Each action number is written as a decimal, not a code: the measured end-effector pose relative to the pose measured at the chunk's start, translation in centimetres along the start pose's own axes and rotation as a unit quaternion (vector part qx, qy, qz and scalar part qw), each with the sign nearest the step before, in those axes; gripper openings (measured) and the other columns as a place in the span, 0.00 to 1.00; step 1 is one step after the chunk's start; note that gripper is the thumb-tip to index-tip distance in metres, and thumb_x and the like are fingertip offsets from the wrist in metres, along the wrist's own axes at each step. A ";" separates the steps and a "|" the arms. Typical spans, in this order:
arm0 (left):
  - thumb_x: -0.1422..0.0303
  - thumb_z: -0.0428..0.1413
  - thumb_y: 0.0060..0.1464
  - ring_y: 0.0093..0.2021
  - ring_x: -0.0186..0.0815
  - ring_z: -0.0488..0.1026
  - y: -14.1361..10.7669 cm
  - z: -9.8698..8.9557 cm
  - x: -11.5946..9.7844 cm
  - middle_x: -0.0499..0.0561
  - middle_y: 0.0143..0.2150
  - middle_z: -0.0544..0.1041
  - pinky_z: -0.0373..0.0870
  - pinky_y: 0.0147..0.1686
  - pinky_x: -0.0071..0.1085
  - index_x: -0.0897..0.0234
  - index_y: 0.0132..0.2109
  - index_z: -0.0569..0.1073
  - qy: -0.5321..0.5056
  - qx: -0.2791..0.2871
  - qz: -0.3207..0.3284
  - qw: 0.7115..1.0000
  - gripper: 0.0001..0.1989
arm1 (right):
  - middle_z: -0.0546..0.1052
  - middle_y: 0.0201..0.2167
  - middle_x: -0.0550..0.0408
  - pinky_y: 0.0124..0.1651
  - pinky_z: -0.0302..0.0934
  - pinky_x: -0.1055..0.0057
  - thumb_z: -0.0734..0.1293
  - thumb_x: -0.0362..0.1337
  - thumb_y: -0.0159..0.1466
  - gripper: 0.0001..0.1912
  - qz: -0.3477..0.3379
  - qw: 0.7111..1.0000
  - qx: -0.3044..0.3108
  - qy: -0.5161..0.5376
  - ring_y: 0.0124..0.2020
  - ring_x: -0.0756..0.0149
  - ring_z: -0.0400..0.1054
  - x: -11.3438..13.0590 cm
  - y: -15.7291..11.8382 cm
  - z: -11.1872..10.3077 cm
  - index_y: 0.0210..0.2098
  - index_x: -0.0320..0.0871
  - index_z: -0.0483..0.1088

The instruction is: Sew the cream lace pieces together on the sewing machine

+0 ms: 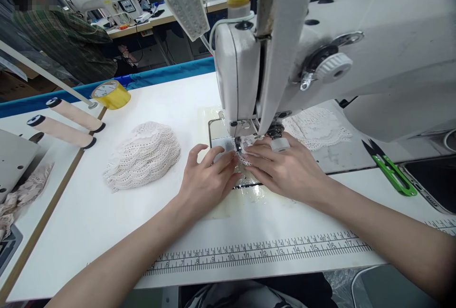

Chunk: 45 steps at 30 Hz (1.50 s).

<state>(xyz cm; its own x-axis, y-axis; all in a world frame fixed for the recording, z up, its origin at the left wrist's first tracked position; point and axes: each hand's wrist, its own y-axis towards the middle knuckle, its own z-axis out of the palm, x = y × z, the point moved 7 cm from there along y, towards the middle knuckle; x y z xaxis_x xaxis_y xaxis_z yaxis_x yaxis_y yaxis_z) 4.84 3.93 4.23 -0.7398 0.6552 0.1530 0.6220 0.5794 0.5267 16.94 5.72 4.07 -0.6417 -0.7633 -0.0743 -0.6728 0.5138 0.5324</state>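
A narrow piece of white lace [245,160] lies under the needle area of a white sewing machine [239,70]. My left hand [208,172] is at the left of the presser foot [238,144], its fingers spread and curved, with the fingertips at the lace edge. From the right, my right hand [281,168] reaches over the lace, fingers close together and holding it down against the machine bed. Its far fingers are partly hidden behind the machine's parts. More white lace [315,127] lies flat behind my right hand. A bundled heap of white lace [144,156] rests left of my left hand.
Green-handled thread snips [394,172] and a phone [432,180] lie at the right. Two thread cones [64,130] and yellow tape [111,94] are at the left. A printed ruler [249,256] runs along the front edge. Another person [64,42] sits beyond the table.
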 end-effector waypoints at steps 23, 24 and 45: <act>0.65 0.53 0.64 0.49 0.40 0.73 0.2 1.1 1.4 0.47 0.50 0.80 0.57 0.52 0.45 0.61 0.49 0.76 -0.027 0.029 -0.033 0.999 0.11 | 0.82 0.34 0.52 0.58 0.54 0.59 0.60 0.38 0.70 0.15 0.008 0.998 0.020 -0.066 0.41 0.60 0.71 -0.8 0.1 0.8 0.43 0.41 0.78; 0.65 0.53 0.64 0.49 0.40 0.73 0.2 1.1 1.3 0.47 0.50 0.80 0.57 0.52 0.45 0.61 0.50 0.76 -0.028 0.028 -0.032 0.999 0.11 | 0.82 0.34 0.52 0.57 0.55 0.59 0.60 0.38 0.70 0.15 0.009 0.998 0.020 -0.066 0.41 0.60 0.71 -0.9 0.1 0.8 0.43 0.40 0.78; 0.63 0.55 0.62 0.42 0.39 0.71 0.2 0.5 -0.8 0.52 0.55 0.77 0.62 0.38 0.38 0.64 0.57 0.72 -0.051 0.027 -0.003 0.998 0.18 | 0.80 0.40 0.47 0.61 0.53 0.57 0.60 0.23 0.61 0.14 0.023 0.995 0.050 -0.088 0.46 0.58 0.69 -1.8 0.3 1.4 0.34 0.40 0.77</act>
<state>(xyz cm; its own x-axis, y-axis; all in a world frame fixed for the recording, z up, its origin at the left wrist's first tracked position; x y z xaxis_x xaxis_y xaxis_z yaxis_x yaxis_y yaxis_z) 5.65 3.77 3.81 -0.7153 0.6960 0.0630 0.6331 0.6071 0.4802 17.44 7.80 3.19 -0.7209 -0.6623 -0.2041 -0.6694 0.5891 0.4526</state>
